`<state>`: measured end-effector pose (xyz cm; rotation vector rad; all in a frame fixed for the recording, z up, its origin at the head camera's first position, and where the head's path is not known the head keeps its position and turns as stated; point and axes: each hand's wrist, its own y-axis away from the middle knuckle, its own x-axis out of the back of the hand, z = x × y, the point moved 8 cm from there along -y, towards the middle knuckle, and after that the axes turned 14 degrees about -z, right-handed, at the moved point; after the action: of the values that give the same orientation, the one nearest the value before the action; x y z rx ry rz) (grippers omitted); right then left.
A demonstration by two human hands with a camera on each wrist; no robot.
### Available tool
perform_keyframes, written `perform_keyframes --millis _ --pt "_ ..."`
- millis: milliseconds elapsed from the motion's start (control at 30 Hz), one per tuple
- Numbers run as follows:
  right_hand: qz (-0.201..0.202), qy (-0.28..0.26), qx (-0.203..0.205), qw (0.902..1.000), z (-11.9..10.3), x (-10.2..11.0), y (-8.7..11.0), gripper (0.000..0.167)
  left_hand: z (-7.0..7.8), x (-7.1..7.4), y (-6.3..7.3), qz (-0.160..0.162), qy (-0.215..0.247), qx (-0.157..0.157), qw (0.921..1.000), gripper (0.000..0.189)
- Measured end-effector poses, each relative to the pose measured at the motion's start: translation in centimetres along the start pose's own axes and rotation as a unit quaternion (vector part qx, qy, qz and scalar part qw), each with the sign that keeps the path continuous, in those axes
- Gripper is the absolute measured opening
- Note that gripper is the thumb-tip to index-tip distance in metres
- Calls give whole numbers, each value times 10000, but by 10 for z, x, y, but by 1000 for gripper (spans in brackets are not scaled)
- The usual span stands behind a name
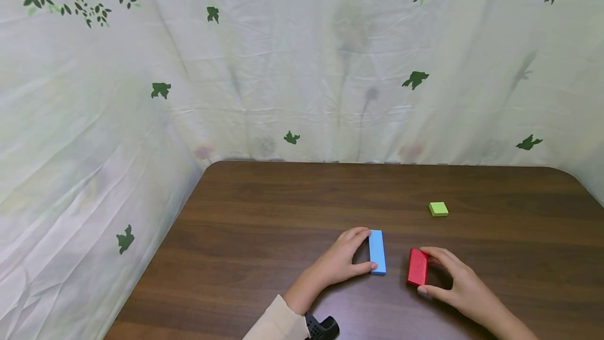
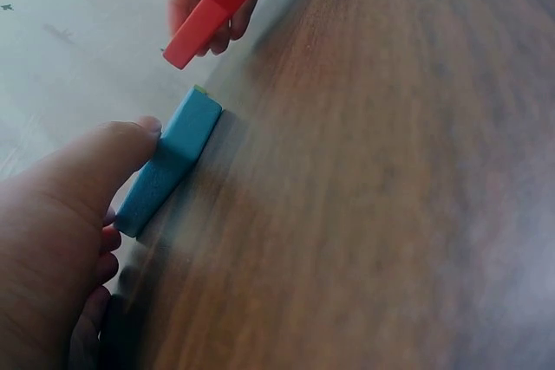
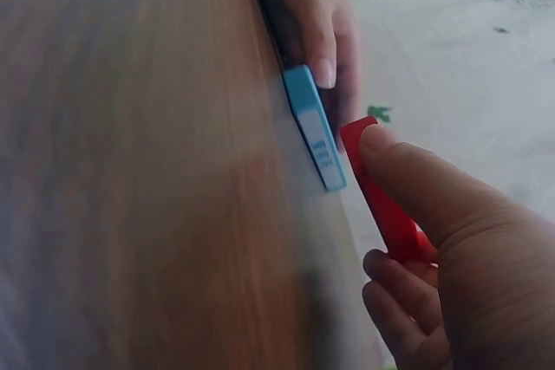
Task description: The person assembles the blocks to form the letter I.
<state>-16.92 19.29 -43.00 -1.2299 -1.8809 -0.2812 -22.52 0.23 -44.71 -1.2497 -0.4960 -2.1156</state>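
Thumb and fingers of the left hand (image 1: 337,262) pinch the blue block (image 1: 377,252) by its ends, at the worktop (image 1: 264,198), well in from the far edge. The right hand (image 1: 464,288) grips the red block (image 1: 417,267), raised, nearer the right edge. Beyond, the green block (image 1: 439,209) lies closer to the far edge.

A long, flat blue rectangular block (image 1: 378,252), pinched toward its ends by the left hand (image 1: 336,262), lies on the brown wood-grain table (image 1: 283,193), well in from its far edge. A red rectangular block (image 1: 417,267), pinched by the right hand (image 1: 466,286), tilts above the table, nearer its right edge.
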Motion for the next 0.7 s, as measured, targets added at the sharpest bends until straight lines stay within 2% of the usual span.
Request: perform_keyframes --millis 333,700 --pt "-227 86 190 9995 -14 -15 -2 67 -1 -1 0 -81 52 75 9999 67" --pt "-622 147 -21 9980 -22 -28 -3 66 0 -1 0 -71 65 51 9999 67"
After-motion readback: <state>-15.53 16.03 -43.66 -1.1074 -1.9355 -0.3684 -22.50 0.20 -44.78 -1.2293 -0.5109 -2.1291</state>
